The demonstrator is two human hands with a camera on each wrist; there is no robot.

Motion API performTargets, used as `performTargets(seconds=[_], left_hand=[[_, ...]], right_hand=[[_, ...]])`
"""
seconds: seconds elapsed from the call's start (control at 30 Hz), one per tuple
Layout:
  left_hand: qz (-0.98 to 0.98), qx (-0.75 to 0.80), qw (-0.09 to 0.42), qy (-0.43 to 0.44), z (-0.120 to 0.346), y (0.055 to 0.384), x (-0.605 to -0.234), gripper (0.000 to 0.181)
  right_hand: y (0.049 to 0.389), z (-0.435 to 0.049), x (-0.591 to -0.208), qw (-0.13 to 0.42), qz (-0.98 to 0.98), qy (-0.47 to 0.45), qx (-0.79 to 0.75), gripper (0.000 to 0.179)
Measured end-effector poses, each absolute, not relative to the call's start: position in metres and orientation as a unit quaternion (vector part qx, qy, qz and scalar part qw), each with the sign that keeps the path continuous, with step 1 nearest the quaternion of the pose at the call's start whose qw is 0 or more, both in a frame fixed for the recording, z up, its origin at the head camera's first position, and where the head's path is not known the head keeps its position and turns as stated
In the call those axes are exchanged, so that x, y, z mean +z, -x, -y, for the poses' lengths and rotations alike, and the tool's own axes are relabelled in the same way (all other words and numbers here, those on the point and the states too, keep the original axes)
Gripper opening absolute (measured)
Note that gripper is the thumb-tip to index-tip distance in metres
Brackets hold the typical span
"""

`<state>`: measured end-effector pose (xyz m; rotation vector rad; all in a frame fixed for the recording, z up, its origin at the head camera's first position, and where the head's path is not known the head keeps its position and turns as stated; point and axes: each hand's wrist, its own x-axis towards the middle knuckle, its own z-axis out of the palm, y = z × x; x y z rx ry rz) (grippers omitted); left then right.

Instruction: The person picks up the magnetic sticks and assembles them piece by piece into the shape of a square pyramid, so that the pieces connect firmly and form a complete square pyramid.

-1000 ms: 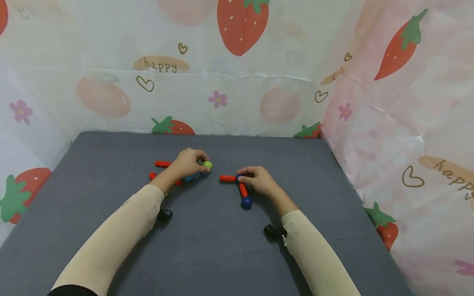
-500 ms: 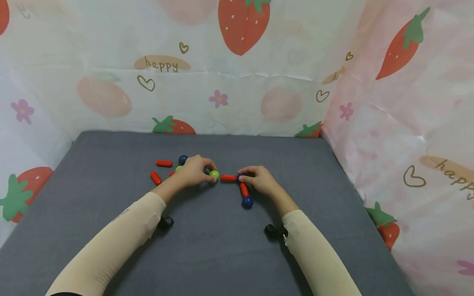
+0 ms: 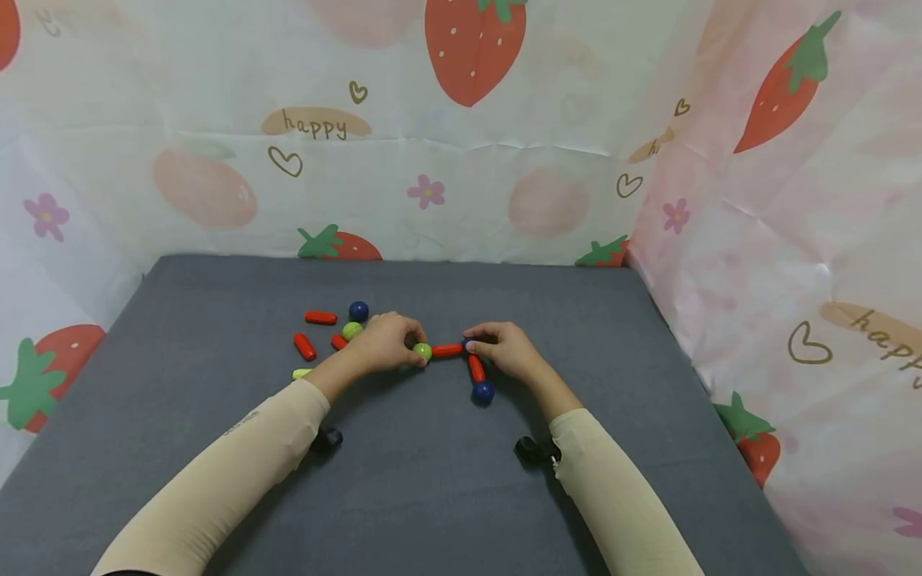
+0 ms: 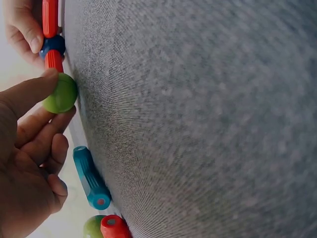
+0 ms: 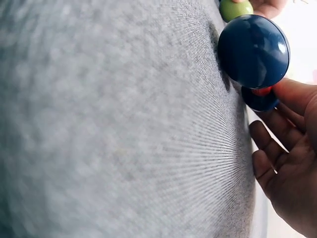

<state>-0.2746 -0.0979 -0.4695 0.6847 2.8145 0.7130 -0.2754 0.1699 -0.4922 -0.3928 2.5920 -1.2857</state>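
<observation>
My left hand [image 3: 390, 344] pinches a green ball [image 4: 63, 93] between thumb and fingers. The ball sits right at the left end of a red rod [image 3: 446, 350]. At that rod's other end my right hand [image 3: 507, 353] pinches a dark blue ball [image 4: 53, 46] with thumb and fingertips. A second red rod [image 3: 476, 369] runs from this ball toward the front and ends in another blue ball [image 3: 483, 393], which looms large in the right wrist view. Behind my left hand, a blue-teal rod [image 4: 90, 177] lies on the cloth.
Loose pieces lie left of and behind my left hand: red rods [image 3: 305, 346], a blue ball [image 3: 358, 311], a green ball [image 3: 352, 330] and a yellow-green piece [image 3: 302, 374]. Grey cloth [image 3: 403, 496] covers the table, and patterned sheets [image 3: 461, 184] hang around it.
My left hand has moved right and toward the front with the green ball, closing the gap to the red rod. The right hand has stayed nearly still on the blue ball.
</observation>
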Motion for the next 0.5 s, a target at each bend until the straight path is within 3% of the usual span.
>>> performTargets(seconds=[0.5], left_hand=[[-0.940,0.245,0.078,-0.224,0.0979,0.2724,-0.4678,0.029]], right_hand=[[0.2712,-0.1663,-0.4849,0.107,-0.898,0.138,-0.405,0.030]])
